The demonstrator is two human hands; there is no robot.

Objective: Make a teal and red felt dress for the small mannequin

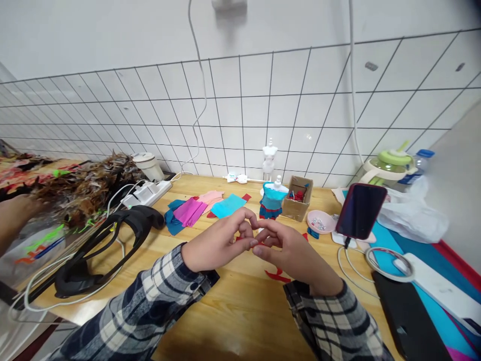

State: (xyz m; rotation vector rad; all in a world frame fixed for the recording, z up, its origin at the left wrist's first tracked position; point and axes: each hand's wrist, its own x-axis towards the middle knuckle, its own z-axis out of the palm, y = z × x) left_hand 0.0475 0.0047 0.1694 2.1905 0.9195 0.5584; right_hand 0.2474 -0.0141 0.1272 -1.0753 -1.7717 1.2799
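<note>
My left hand [216, 245] and my right hand [291, 250] meet fingertip to fingertip over the middle of the wooden table [229, 311]. Both pinch a small red strip [257, 245], mostly hidden by the fingers. Just beyond them stands a small dress form [277, 184] in a turquoise and dark blue ruffled dress [271, 200]. Behind it is a bare white dress form [269, 158]. Red scraps [278, 275] lie near my right wrist. Turquoise [228, 204], magenta [190, 211] and pink pieces [210, 198] are spread beyond my left hand.
A cardboard box [298, 208], a pink bowl of beads [320, 222] and a propped phone [361, 210] stand to the right. Black goggles-like headgear [101, 245] and a power strip [148, 193] lie left. Another person's hand [22, 210] reaches toward brown feathers [86, 183]. Cables cross both sides.
</note>
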